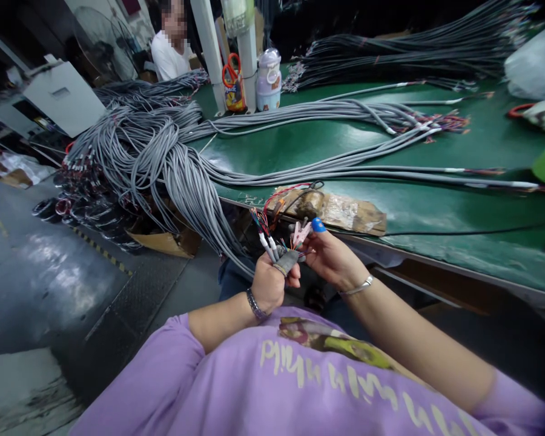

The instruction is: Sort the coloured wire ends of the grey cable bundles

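My left hand (269,283) is closed around the end of a grey cable (218,233), its taped forefinger pressed over the sheath. Thin coloured wires (266,227) with white tips fan out above the fist. My right hand (329,257), with a blue cap on one fingertip, pinches some of those wires beside the left hand. Both hands are in front of the near edge of the green table (436,206), above my lap.
A big bundle of grey cables (163,151) hangs off the table's left end and stretches across it. Brown cardboard with tape (345,212) lies at the near edge. Orange scissors (231,72) and a jar (269,79) stand by white posts. A person in white (170,51) sits far left.
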The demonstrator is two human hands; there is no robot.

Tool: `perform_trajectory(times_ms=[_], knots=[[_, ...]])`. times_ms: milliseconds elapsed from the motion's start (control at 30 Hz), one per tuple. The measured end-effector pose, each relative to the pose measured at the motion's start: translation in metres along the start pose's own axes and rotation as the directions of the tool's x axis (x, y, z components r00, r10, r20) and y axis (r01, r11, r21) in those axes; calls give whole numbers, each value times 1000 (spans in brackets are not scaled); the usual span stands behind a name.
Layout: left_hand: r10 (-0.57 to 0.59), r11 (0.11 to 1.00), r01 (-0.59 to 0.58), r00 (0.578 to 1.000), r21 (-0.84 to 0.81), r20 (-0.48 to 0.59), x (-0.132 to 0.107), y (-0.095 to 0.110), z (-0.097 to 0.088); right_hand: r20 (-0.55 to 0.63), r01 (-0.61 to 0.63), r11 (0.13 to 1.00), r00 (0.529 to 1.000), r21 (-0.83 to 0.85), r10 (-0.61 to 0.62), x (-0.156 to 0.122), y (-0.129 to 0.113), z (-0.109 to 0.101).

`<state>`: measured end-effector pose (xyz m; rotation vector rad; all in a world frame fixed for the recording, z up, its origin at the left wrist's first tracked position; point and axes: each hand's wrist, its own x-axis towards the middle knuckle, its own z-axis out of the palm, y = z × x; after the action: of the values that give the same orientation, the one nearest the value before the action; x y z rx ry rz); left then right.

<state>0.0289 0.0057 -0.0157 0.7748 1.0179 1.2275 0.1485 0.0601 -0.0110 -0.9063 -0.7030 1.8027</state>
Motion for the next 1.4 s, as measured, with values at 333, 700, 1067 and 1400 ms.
perform_trajectory(times_ms=[333,700,1067,1400], knots=[[-38,999,38,999,19,-25,1,-5,-1,-71,69,997,995,25,-67,8,10,2],[-24,1000,24,999,10,-21,-7,-1,-4,-5,-56,984,998,168,58,-4,2,8],[37,999,-38,997,-13,-66,-5,3,-3,-49,171,977,983,-130,-179,2,8,-1],[46,999,-46,997,-4,-69,3,-2,-1,-41,32,986,999,162,-26,11,9,4]])
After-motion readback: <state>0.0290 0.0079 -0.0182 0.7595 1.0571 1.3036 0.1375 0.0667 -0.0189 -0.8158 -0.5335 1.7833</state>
